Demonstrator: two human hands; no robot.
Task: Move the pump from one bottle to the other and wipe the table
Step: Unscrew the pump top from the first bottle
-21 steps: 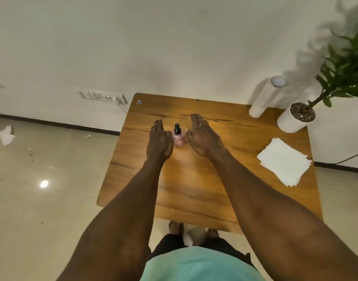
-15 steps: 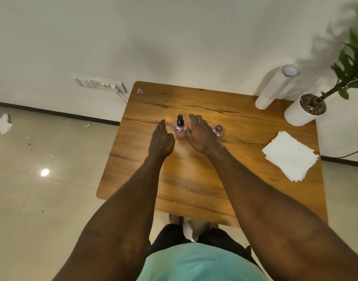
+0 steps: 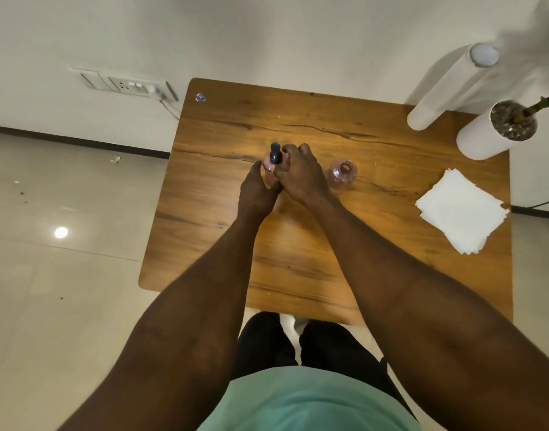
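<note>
A small pink bottle [image 3: 269, 168] with a black pump [image 3: 275, 153] on top stands in the middle of the wooden table [image 3: 298, 244]. My left hand [image 3: 257, 189] wraps the bottle's body from the near left. My right hand [image 3: 301, 175] closes around it from the right, fingertips up by the pump's collar. A second pink bottle [image 3: 343, 174], open at the neck with no pump, stands just right of my right hand. A stack of white paper napkins [image 3: 461, 209] lies near the table's right edge.
A white cylinder [image 3: 447, 88] leans against the wall at the back right corner. Beside it stands a white plant pot [image 3: 484, 138]. A wall socket [image 3: 127, 85] with a cable sits left of the table. Tiled floor lies to the left.
Both hands, flat and open beside the pump bottle before, have closed in and now grip it. The camera has tilted further down over the table.
</note>
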